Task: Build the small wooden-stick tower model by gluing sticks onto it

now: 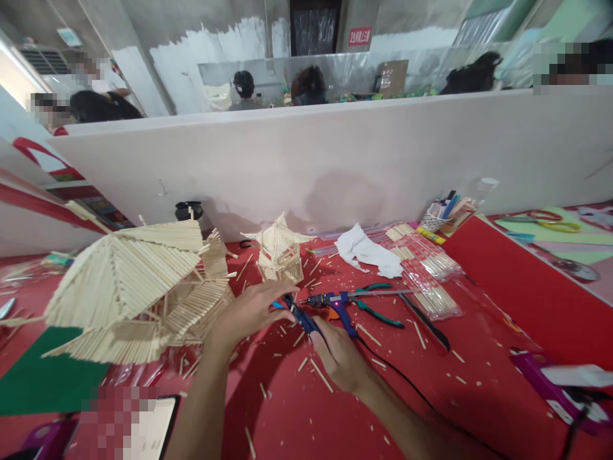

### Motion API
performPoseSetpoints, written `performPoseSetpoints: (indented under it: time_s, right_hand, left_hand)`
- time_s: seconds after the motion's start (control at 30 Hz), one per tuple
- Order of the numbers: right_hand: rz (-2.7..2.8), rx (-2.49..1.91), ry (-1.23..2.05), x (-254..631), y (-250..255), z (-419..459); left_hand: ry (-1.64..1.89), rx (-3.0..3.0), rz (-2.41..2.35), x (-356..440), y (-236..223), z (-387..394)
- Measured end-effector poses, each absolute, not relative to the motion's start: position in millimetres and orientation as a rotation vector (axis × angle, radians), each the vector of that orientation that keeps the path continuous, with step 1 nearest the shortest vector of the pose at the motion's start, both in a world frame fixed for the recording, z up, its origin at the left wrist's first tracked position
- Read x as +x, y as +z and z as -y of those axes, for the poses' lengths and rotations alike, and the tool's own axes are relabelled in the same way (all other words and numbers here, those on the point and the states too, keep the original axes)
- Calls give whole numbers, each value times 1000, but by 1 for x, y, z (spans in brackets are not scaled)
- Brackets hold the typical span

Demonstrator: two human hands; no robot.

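My right hand [341,358] is closed round the dark blue handles of a pair of cutters [297,313], whose jaws point up and left. My left hand [253,310] lies beside the jaws with its fingers stretched towards them, the fingertips close to a small stick I cannot make out clearly. A large model roof of wooden sticks [138,287] stands just left of my left hand. A smaller stick model [280,252] sits behind both hands. A blue glue gun [335,303] lies right of the cutters, its black cord running under my right forearm.
Green-handled pliers [378,306], packs of sticks [426,268], a white cloth [366,252] and a pen cup [443,214] lie on the red table [502,300]. Stick offcuts are scattered about. A white partition [335,153] closes the back, with other people behind it. A purple tool [550,383] lies right.
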State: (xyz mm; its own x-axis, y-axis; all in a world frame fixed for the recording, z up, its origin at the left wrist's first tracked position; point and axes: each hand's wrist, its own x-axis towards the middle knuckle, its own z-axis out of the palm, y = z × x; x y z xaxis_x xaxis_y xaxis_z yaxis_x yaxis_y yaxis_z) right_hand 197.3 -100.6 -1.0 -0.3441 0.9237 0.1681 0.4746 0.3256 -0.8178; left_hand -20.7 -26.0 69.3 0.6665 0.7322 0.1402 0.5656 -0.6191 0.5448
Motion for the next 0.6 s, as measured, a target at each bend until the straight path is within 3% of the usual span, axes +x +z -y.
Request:
performPoseSetpoints:
  time_s: [0.6]
  right_hand:
    - [2073,-1290,893,198,5,100]
  left_hand:
    - [379,2306,-932,-26,77,27]
